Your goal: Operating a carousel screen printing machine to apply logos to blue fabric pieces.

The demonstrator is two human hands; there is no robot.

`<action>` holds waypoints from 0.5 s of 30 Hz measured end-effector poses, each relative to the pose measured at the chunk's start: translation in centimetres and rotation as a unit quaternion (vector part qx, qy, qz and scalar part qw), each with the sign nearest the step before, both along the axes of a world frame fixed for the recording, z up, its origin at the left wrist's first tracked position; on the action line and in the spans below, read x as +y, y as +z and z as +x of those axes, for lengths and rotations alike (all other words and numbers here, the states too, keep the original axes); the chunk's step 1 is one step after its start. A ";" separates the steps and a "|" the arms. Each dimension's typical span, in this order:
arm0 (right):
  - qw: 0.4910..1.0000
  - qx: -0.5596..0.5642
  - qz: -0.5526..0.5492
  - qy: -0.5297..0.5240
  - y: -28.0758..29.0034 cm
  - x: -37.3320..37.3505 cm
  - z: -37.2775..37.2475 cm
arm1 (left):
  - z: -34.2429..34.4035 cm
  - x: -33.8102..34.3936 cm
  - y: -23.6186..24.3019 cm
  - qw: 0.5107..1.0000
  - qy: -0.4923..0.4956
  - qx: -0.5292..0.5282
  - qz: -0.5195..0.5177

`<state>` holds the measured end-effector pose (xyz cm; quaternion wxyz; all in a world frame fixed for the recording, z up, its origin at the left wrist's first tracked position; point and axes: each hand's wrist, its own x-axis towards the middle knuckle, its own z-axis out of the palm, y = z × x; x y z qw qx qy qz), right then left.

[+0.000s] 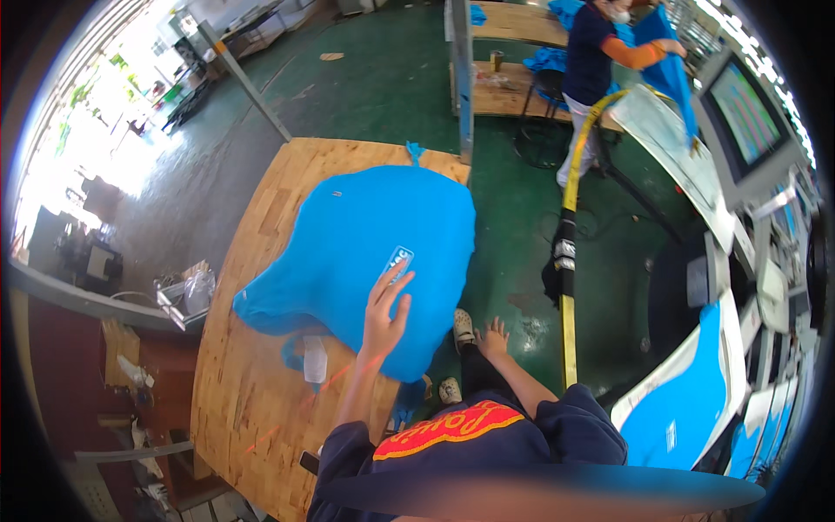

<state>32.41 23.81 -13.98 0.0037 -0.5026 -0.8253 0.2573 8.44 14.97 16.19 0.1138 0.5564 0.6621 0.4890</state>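
A wide piece of bright blue fabric [374, 204] lies spread over the wooden table [252, 418], its right part reaching the table's edge. On it is a small white-outlined printed mark [399, 261]. My left hand [387, 313] is over the fabric, fingers stretched out, the fingertips at the printed mark; nothing is held in it. Low at my right side, past the table edge, my right hand [493, 339] has its fingers spread and holds nothing. A white paper slip [315, 359] lies on the table, left of my left forearm.
At right stand a machine with a monitor [744, 113] and a flat board bearing blue fabric [674, 409]. A yellow curved rail [570, 191] crosses the green floor. Beyond it, a co-worker [591, 65] lifts blue fabric [665, 61]. A metal post [461, 78] rises behind my table.
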 end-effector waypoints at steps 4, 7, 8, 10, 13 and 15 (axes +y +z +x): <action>0.966 -0.084 -0.163 0.184 1.7 -6.3 8.6 | 6.7 -6.1 15.6 0.954 -0.205 -0.104 0.193; 0.946 -0.032 -0.242 0.213 3.7 -10.4 13.1 | 14.8 -9.3 23.3 0.766 -0.317 -0.369 0.421; 0.965 0.042 -0.199 0.163 4.0 -11.3 15.0 | 15.8 -10.1 23.7 0.759 -0.324 -0.378 0.419; 0.977 0.142 -0.154 0.030 5.7 -12.0 19.8 | 18.3 -10.0 23.6 0.682 -0.411 -0.379 0.471; 0.974 0.191 -0.103 -0.060 8.7 -13.6 23.0 | 21.4 -11.2 24.0 0.593 -0.502 -0.358 0.518; 0.971 0.212 -0.059 -0.092 9.3 -15.2 27.2 | 24.5 -10.3 21.0 0.521 -0.424 -0.348 0.654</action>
